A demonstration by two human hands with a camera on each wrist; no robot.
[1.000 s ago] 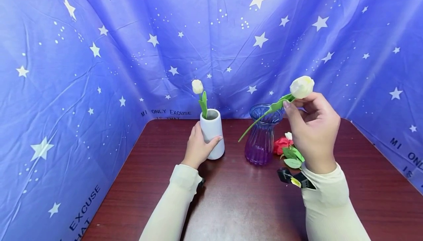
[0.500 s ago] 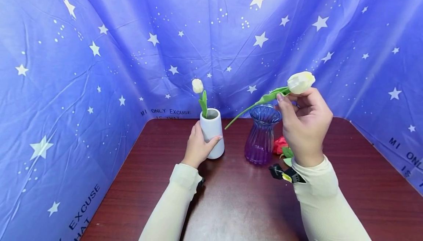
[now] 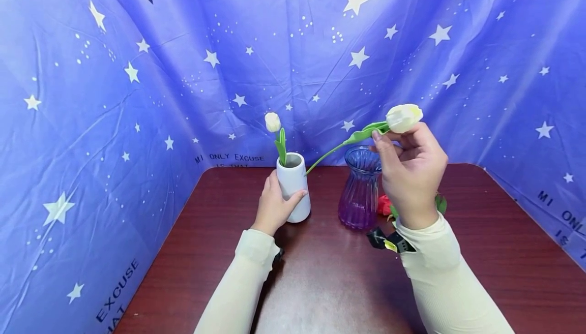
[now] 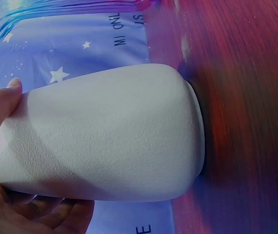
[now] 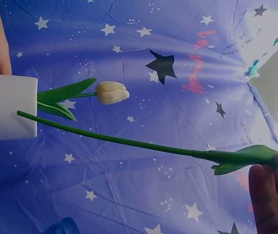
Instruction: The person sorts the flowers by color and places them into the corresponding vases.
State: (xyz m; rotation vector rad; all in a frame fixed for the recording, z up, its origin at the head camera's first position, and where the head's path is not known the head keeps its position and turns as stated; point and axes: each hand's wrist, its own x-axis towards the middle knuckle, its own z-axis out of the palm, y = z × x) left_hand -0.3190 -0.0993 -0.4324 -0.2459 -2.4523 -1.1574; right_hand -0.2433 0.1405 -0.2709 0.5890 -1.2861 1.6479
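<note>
My left hand (image 3: 275,203) grips a white vase (image 3: 293,184) that stands upright on the table. One white tulip (image 3: 272,122) with green leaves sticks out of its mouth. Between thumb and fingers my right hand (image 3: 412,176) pinches a second white tulip (image 3: 404,118) just below the bloom. Its green stem slants down to the left, the tip close to the white vase's rim. In the right wrist view the stem (image 5: 114,139) ends in front of the vase's side, outside the mouth. The left wrist view shows the vase's body (image 4: 105,136) with thumb and fingers around it.
A blue-purple glass vase (image 3: 359,191) stands right of the white one, below the held stem. Behind my right wrist a red flower (image 3: 384,205) with green leaves lies on the brown table (image 3: 329,283), partly hidden. Blue star-patterned cloth (image 3: 293,44) surrounds the table's back and sides.
My right hand has moved left with the tulip, bringing the stem tip from in front of the glass vase to beside the white vase. The left hand stays in place.
</note>
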